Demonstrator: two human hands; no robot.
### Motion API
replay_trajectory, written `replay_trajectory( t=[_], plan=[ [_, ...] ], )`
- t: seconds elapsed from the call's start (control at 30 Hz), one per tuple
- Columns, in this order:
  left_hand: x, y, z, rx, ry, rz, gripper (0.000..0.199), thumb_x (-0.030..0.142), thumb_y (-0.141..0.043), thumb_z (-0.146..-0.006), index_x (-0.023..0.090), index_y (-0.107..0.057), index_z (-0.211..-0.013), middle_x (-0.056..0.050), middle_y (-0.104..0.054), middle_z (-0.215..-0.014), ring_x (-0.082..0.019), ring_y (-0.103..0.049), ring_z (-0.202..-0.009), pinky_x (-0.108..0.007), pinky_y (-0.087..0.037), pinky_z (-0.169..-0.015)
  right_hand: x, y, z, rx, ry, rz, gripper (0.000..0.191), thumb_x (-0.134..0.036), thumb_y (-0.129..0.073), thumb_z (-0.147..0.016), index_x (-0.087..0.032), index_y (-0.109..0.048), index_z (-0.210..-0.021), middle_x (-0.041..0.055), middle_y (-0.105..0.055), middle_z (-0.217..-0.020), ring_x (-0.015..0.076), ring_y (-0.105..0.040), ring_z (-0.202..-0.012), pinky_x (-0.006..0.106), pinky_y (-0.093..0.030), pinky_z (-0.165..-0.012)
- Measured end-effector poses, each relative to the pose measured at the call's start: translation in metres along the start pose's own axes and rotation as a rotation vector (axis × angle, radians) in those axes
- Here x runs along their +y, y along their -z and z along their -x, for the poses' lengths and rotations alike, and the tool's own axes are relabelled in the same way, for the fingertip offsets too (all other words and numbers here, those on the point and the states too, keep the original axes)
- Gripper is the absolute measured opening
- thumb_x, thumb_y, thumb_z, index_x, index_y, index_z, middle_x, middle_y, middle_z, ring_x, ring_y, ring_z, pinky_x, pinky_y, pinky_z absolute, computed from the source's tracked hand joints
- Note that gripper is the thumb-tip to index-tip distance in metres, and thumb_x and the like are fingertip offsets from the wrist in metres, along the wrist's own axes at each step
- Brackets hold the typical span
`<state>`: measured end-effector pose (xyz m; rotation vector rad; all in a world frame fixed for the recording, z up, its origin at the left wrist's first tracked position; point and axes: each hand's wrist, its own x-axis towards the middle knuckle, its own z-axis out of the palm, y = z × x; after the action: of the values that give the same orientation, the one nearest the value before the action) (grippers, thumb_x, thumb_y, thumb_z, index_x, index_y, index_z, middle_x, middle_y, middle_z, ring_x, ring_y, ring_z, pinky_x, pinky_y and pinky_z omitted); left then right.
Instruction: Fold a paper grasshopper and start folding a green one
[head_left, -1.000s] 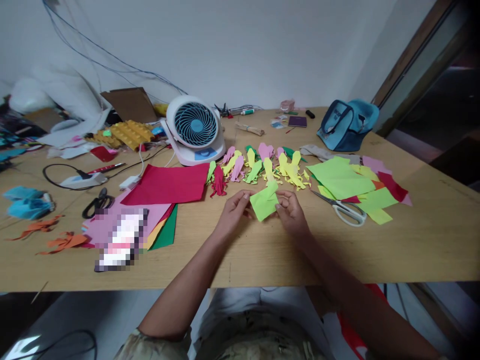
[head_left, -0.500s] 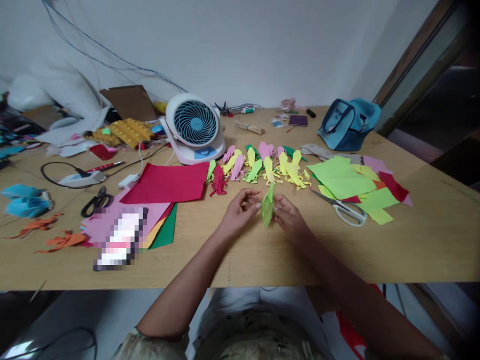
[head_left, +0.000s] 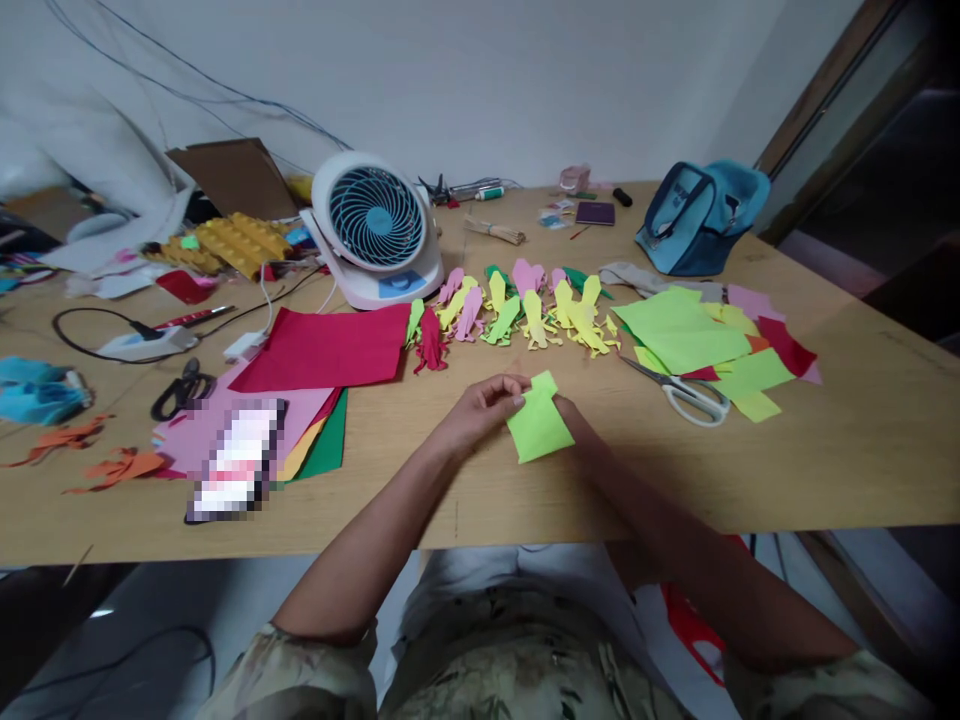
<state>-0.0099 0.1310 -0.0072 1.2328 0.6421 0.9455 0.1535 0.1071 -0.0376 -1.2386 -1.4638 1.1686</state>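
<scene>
A piece of lime-green paper (head_left: 540, 428), with a narrow tab at its top, is held up above the middle of the table. My left hand (head_left: 484, 415) pinches its left edge between thumb and fingers. Behind the paper's right edge is my right hand (head_left: 576, 422), its fingers hidden by the sheet. Beyond both hands lie several cut-out paper figures in yellow (head_left: 535, 318), pink (head_left: 469, 312), green and red (head_left: 430, 342). A pair of scissors with white handles (head_left: 694, 398) rests to the right of my right hand.
Lime-green sheets (head_left: 682, 330) and scraps lie right of the figures. Left are a red sheet (head_left: 322, 347), a phone (head_left: 238, 462), black-handled scissors (head_left: 182, 390) and orange paper figures (head_left: 124, 467). A fan (head_left: 375, 220) and blue bag (head_left: 705, 220) stand farther back.
The green paper has turned from nearly edge-on to showing its broad face. My right hand has gone behind it; the left keeps its pinch. The whole view has shifted slightly.
</scene>
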Motion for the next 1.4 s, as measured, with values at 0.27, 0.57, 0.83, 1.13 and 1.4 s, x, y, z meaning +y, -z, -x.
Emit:
replay_trajectory(
  t=[0.27,0.57,0.83,1.13,1.4],
  plan=[
    [-0.004,0.010,-0.003,0.133,0.042,-0.182,0.034,0.045,-0.077,-0.072,0.017,-0.059,-0.081,0.004,-0.056,-0.066,-0.009,-0.047,-0.056,-0.021,-0.035,-0.056,0.010,0.034,0.039,0.277,0.341,0.479,0.019,-0.026,-0.061,-0.086,-0.023,-0.057,-0.104,0.0058,-0.065,-0.096,0.0191,-0.062,-0.080,0.032,-0.051,-0.074],
    [-0.021,0.007,-0.002,0.037,0.072,-0.557,0.016,0.030,-0.068,-0.080,0.015,-0.066,-0.085,0.001,-0.063,-0.072,-0.011,-0.051,-0.064,-0.022,-0.038,-0.061,0.008,0.042,0.055,-0.031,0.995,1.160,0.023,-0.016,-0.055,-0.096,-0.021,-0.066,-0.116,0.0092,-0.070,-0.113,0.0215,-0.058,-0.101,0.036,-0.042,-0.083],
    [-0.015,-0.001,0.013,-0.026,-0.287,-0.970,0.011,0.012,-0.061,-0.086,0.015,-0.072,-0.086,-0.008,-0.069,-0.097,-0.019,-0.061,-0.095,-0.035,-0.046,-0.090,0.007,0.039,0.053,-0.171,0.958,1.175,0.018,-0.018,-0.052,-0.099,-0.017,-0.070,-0.102,0.0080,-0.072,-0.102,0.0207,-0.056,-0.095,0.035,-0.038,-0.083],
    [-0.019,0.012,0.060,-0.259,-0.379,-1.071,0.023,0.017,-0.049,-0.098,0.017,-0.071,-0.099,-0.010,-0.070,-0.107,-0.019,-0.064,-0.104,-0.034,-0.052,-0.093,0.001,0.044,0.058,-0.276,0.851,1.107,0.021,-0.012,-0.049,-0.098,-0.015,-0.066,-0.088,0.0077,-0.068,-0.092,0.0196,-0.054,-0.086,0.033,-0.037,-0.081],
    [-0.021,0.004,0.062,-0.238,-0.382,-1.329,0.027,0.039,-0.057,-0.097,0.014,-0.068,-0.100,-0.010,-0.065,-0.095,-0.022,-0.061,-0.091,-0.035,-0.051,-0.080,0.008,0.050,0.051,-0.277,0.752,0.930,0.014,-0.015,-0.052,-0.096,-0.016,-0.064,-0.087,0.0084,-0.067,-0.086,0.0215,-0.057,-0.083,0.035,-0.041,-0.078]
  ],
)
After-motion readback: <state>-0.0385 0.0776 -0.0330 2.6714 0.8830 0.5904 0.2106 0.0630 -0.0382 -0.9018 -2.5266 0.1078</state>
